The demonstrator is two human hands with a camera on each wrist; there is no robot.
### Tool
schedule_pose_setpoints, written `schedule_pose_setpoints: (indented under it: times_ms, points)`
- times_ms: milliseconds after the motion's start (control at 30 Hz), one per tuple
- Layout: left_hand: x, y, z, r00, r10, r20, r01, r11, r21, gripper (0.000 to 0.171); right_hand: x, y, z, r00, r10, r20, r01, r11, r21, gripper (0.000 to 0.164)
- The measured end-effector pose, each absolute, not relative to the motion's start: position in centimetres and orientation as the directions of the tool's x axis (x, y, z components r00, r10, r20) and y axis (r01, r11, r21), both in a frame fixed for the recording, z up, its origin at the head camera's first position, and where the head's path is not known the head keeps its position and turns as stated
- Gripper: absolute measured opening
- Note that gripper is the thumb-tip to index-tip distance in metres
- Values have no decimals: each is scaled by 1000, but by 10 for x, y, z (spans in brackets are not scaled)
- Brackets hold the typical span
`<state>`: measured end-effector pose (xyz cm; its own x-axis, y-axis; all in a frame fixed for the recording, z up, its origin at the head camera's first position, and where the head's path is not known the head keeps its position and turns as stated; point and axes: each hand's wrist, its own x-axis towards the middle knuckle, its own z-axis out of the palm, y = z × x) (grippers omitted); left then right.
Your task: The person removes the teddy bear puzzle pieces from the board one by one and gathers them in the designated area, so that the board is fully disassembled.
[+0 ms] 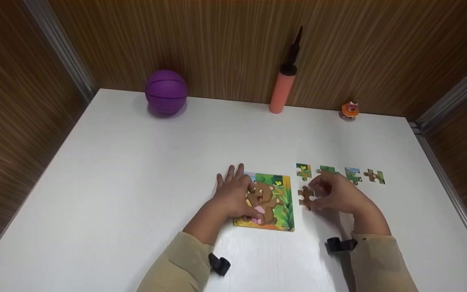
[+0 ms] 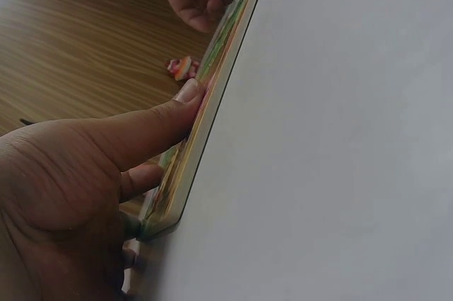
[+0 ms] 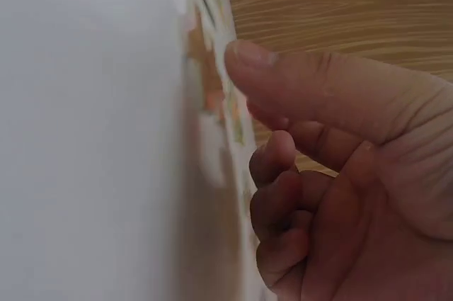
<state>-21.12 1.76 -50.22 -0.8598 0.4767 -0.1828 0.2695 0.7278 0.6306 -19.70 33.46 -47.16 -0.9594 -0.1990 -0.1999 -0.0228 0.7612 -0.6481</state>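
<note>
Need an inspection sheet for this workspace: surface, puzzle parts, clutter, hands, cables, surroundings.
Surface: white table; no spill seen.
Job's things: bear puzzle, partly covered by a hand; four loose pieces in a rough row to its right; a brown piece nearer the puzzle.
Clutter: purple ball, salmon pump and small figurine, along the far edge.
Left hand: on the puzzle's left side, thumb on its face.
Right hand: thumb and index finger at the brown piece; grip unclear.
Cables: nothing seen.
Surroundings: wood-grain panels behind and at both sides, metal strips at the corners.
</note>
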Motion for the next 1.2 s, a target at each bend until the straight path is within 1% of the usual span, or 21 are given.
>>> schedule_pose_setpoints:
  times_ms: [200, 300, 400, 500, 600, 833, 1033, 1200]
  points:
    - [-210, 17, -500, -860, 477, -183, 264, 721, 641, 66, -191, 298, -469, -948, -291, -131, -133, 732, -668, 32]
    - [-210, 18, -500, -861, 474, -184, 266, 728, 631, 67, -187, 273, -473, -941, -320, -105, -175, 731, -660, 28]
    - [-211, 19, -500, -860, 474, -189, 272, 739, 617, 67, -184, 250, -479, -923, -378, -72, -242, 716, -655, 23]
    - [-211, 18, -500, -859, 477, -185, 278, 738, 614, 66, -183, 238, -484, -897, -438, -56, -289, 678, -676, 18]
    - [-210, 19, -500, -860, 476, -184, 278, 739, 614, 65, -182, 233, -487, -889, -455, -56, -298, 666, -683, 18]
    - [-210, 20, -498, -862, 472, -186, 286, 755, 590, 71, -182, 219, -493, -906, -421, -48, -289, 697, -657, 12]
    - [-209, 19, -497, -862, 472, -185, 284, 752, 595, 74, -185, 209, -496, -943, -333, -19, -244, 727, -642, 7]
    - [-209, 20, -498, -864, 467, -188, 281, 757, 590, 74, -185, 205, -498, -961, -275, -17, -198, 734, -650, 8]
